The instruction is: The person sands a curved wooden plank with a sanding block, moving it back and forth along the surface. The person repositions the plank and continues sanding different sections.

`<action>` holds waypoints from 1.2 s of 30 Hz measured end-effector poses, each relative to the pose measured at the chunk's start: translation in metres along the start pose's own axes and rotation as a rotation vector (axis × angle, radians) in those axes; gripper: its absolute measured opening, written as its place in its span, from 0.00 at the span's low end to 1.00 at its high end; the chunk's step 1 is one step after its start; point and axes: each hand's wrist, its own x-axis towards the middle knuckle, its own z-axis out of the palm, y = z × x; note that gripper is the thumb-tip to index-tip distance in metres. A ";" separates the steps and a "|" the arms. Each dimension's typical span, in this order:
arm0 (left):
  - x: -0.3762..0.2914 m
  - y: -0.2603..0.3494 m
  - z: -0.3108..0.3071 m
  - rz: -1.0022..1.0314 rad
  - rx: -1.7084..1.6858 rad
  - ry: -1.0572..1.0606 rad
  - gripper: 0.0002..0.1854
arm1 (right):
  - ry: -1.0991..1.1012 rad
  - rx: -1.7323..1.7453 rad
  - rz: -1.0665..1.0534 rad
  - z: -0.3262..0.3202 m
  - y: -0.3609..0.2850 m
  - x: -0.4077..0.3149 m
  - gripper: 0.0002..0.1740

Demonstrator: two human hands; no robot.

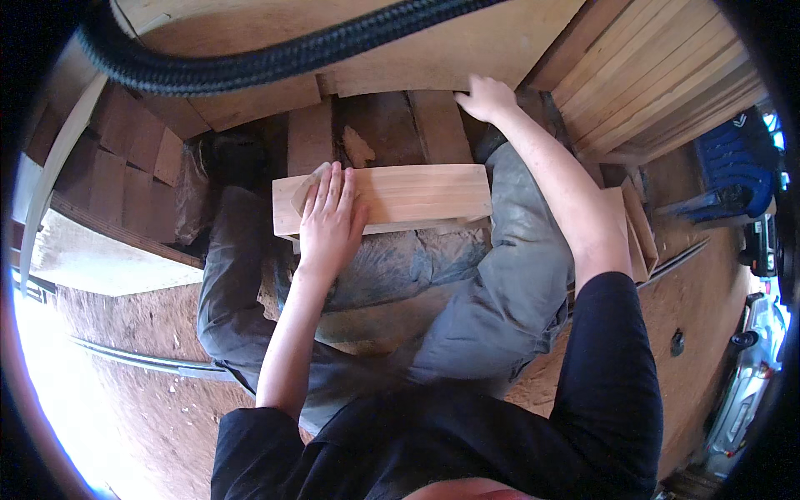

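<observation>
Across the person's thighs lies a pale wooden piece, long and box-like, its broad smooth face up. My left hand rests flat on its left part, fingers together, over a thin tan sheet, maybe sandpaper, that shows beside the fingers. Farther forward, my right hand is at the lower edge of a large plywood panel, above dark wooden slats. Its fingers are partly bent, and whether they grip anything is not clear. A ragged tan scrap lies just beyond the wooden piece.
Stacked wooden blocks stand at the left. A slatted wooden panel leans at the upper right, with small open wooden boxes below it. A blue plastic chair is farther right. A black braided hose or cable crosses the top of the view.
</observation>
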 end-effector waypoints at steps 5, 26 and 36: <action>-0.007 -0.003 -0.006 -0.030 -0.059 -0.011 0.43 | -0.467 0.075 0.327 0.092 0.088 0.002 0.72; -0.003 0.026 0.008 -0.014 -0.076 0.025 0.46 | -0.596 -0.117 0.292 0.068 0.091 -0.010 0.41; -0.017 -0.010 -0.003 -0.119 -0.065 0.020 0.36 | -0.510 -0.264 0.358 0.082 0.094 0.005 0.45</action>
